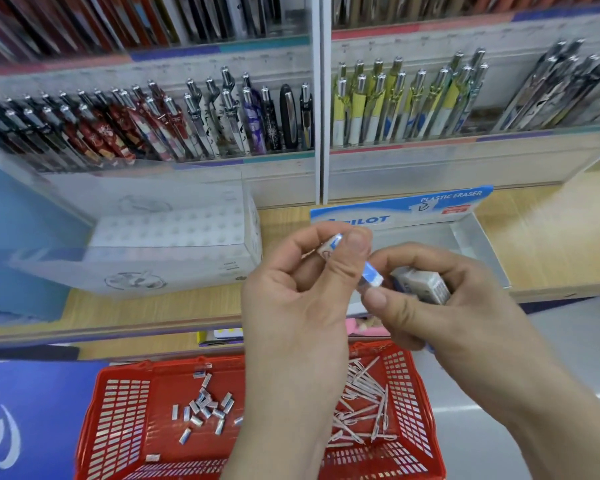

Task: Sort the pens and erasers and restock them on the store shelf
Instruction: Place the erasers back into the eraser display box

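Note:
My left hand (pixel 298 292) pinches a small blue-and-white eraser (pixel 331 244) between thumb and fingers. My right hand (pixel 440 306) holds a stack of wrapped erasers (pixel 426 284) and its thumb pinches another blue-and-white eraser (pixel 373 277) that lies between both hands. Behind them on the wooden shelf stands the open Pilot plastic eraser box (pixel 468 233). Below, a red basket (pixel 118 403) holds several loose erasers (pixel 205 407) on its left and several white pens (pixel 364 407) on its right.
A white tray with round holes (pixel 174 230) sits on the wooden shelf (pixel 548 230) to the left. Above it, acrylic racks hold rows of pens (pixel 174 123), with yellow-and-white ones (pixel 395 98) on the right. A blue panel (pixel 32 410) stands left of the basket.

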Motion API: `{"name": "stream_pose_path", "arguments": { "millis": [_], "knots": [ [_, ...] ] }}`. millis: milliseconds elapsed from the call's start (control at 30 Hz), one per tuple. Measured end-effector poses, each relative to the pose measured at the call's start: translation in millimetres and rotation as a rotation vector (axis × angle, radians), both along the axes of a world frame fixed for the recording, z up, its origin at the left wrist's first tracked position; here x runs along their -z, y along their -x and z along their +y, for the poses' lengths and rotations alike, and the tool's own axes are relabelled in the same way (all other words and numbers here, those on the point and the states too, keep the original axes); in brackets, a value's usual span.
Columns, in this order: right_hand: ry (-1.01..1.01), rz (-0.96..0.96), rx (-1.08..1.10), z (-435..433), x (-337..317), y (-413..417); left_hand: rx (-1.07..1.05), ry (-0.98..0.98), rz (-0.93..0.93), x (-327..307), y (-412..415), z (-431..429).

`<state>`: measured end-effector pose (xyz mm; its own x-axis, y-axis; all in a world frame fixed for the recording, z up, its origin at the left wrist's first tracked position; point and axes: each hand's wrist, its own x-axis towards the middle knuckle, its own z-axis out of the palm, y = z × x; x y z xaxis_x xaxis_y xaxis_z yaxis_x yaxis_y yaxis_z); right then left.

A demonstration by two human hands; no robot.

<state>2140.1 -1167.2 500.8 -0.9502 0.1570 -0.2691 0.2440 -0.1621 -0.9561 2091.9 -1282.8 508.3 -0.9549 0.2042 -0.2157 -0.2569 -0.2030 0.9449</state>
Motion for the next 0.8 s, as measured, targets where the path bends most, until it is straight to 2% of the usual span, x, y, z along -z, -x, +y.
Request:
{"name": "stream_pose_path", "arguments": {
  "millis": [100,167,300,433,533,667,800],
  "knots": [
    [0.006,-0.032,0.053,-1.2,0.7,0.3,0.033,-0.112,-0.104,5.5,1.7,-6.1],
    [-0.020,-0.065,0.052,-1.0,2.0,1.5,0.105,-0.121,-0.091,7.6,3.8,-13.5],
    [0.021,-0.107,0.061,2.0,7.6,4.1,0.192,0.059,0.050,9.2,7.4,-24.9],
    [0.237,-0.051,0.147,-0.8,10.3,8.4,0.132,0.189,0.124,11.8,5.8,-19.7],
    [0.279,-0.049,0.187,-4.2,14.3,13.1,0.084,0.233,0.123,16.7,2.1,-15.3],
    [0.164,-0.040,0.173,-5.1,15.2,17.8,0.095,0.230,0.081,21.9,2.5,-18.6],
    [-0.099,-0.039,0.110,0.1,12.9,20.3,0.118,0.329,0.111,22.7,8.5,-22.9]
  ]
}}
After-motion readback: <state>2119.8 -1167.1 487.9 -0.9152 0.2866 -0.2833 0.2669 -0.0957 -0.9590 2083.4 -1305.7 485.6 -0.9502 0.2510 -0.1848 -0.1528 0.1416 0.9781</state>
